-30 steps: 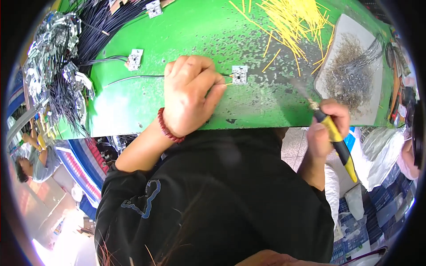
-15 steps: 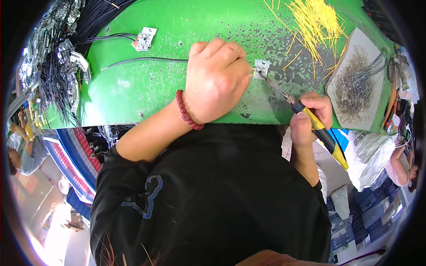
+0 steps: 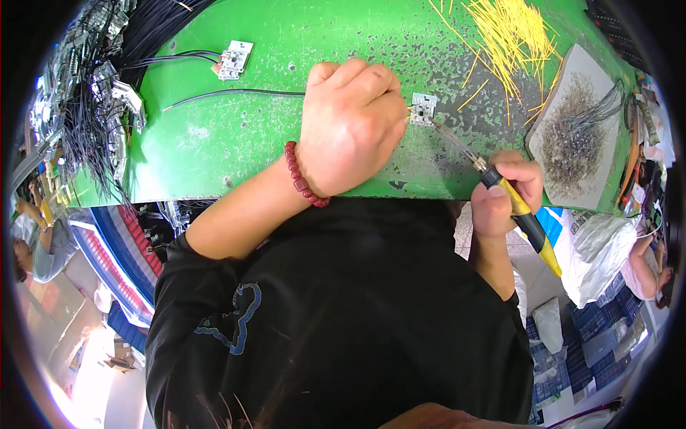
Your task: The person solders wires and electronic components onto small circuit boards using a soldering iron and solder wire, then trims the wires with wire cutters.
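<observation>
R hand (image 3: 491, 214) grips soldering iron (image 3: 529, 226), tip (image 3: 444, 131) by lower R edge of circuit board (image 3: 422, 109), contact unclear. L hand (image 3: 354, 125), L of board, curled over black wire (image 3: 236, 91); pinch hidden, can't tell. Board's on green table (image 3: 214, 157). Prob. best: wire steady, brief dab.

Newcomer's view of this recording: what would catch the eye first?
Probably the bright yellow strands, fanned out at the upper right of the green table. Next, the yellow-and-black soldering iron in the right hand, its tip near a small white board beside the left hand.
</observation>
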Demonstrator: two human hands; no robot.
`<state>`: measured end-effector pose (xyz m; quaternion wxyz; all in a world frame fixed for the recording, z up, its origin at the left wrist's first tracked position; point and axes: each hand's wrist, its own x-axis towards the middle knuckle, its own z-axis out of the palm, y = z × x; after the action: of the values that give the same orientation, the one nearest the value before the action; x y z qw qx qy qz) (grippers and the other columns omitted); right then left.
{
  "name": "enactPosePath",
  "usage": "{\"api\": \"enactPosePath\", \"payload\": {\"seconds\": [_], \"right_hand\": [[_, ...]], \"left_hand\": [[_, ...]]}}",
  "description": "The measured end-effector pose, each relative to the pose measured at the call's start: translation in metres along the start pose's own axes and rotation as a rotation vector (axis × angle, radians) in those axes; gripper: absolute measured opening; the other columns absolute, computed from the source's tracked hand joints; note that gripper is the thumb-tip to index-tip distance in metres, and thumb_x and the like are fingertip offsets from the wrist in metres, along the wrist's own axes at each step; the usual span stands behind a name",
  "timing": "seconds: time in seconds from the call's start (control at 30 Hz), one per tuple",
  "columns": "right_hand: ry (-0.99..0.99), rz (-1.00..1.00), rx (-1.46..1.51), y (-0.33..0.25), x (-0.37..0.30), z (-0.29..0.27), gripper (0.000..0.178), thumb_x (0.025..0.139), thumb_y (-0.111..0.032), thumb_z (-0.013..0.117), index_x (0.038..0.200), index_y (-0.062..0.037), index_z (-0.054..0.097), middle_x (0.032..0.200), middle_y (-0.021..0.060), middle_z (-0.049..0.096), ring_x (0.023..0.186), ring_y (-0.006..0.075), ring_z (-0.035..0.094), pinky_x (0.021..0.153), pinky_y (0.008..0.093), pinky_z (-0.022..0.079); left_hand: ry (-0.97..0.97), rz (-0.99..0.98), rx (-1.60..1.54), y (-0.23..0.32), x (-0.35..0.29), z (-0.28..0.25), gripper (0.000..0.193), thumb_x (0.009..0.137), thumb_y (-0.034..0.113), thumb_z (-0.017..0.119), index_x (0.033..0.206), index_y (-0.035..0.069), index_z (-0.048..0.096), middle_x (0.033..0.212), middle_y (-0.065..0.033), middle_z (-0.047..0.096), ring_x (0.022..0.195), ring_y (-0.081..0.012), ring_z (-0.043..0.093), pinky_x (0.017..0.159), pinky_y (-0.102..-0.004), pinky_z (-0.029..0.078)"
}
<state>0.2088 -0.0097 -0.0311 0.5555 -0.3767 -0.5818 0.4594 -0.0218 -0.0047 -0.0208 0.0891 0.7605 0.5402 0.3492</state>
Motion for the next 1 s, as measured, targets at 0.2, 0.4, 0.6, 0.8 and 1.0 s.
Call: {"api": "enactPosePath", "payload": {"seconds": [0.2,0.4,0.6,0.8,1.0], "right_hand": [[0.147,-0.049,-0.136,-0.011,0.003,-0.029,0.033,0.077,-0.027,0.068,0.088,-0.0007,0.051,0.073,0.0106,0.052,0.066,0.0165,0.047,0.064,0.0288,0.037],[0.229,-0.136,-0.229,0.0,0.003,-0.055,0.024,0.074,-0.015,0.063,0.087,0.0016,0.051,0.073,0.0099,0.051,0.065,0.0151,0.046,0.061,0.0263,0.036],[0.299,-0.152,-0.15,0.006,0.001,-0.055,0.023,0.073,-0.014,0.06,0.087,0.0016,0.051,0.073,0.0102,0.051,0.064,0.0146,0.046,0.061,0.0264,0.037],[0.317,-0.143,-0.135,0.007,0.001,-0.058,0.024,0.075,-0.016,0.061,0.087,0.0015,0.051,0.073,0.0107,0.052,0.065,0.0148,0.047,0.062,0.0264,0.038],[0.303,-0.158,-0.117,0.01,0.001,-0.061,0.023,0.076,-0.016,0.061,0.088,0.0018,0.051,0.073,0.0109,0.053,0.065,0.0147,0.047,0.061,0.0257,0.038]], "left_hand": [[-0.027,-0.008,0.009,0.006,0.006,-0.002,0.015,0.061,0.007,0.074,0.068,0.012,0.062,0.082,0.0013,0.058,0.075,-0.0188,0.054,0.07,-0.0332,0.036],[-0.087,0.032,-0.022,0.033,0.046,0.009,0.017,0.063,0.011,0.077,0.075,0.012,0.064,0.086,-0.0003,0.061,0.079,-0.0199,0.059,0.072,-0.0348,0.04],[-0.218,0.025,0.181,0.036,0.074,0.044,0.015,0.069,0.017,0.074,0.075,0.009,0.063,0.083,-0.0042,0.059,0.081,-0.0236,0.061,0.071,-0.0368,0.044],[-0.244,0.078,0.242,0.038,0.074,0.049,0.008,0.073,0.011,0.069,0.076,0.009,0.062,0.081,-0.0041,0.059,0.079,-0.0231,0.061,0.07,-0.036,0.044],[-0.106,0.03,0.031,0.033,0.079,0.025,0.006,0.079,0.006,0.063,0.082,0.007,0.058,0.078,-0.0094,0.06,0.073,-0.029,0.06,0.068,-0.0386,0.044]]}}
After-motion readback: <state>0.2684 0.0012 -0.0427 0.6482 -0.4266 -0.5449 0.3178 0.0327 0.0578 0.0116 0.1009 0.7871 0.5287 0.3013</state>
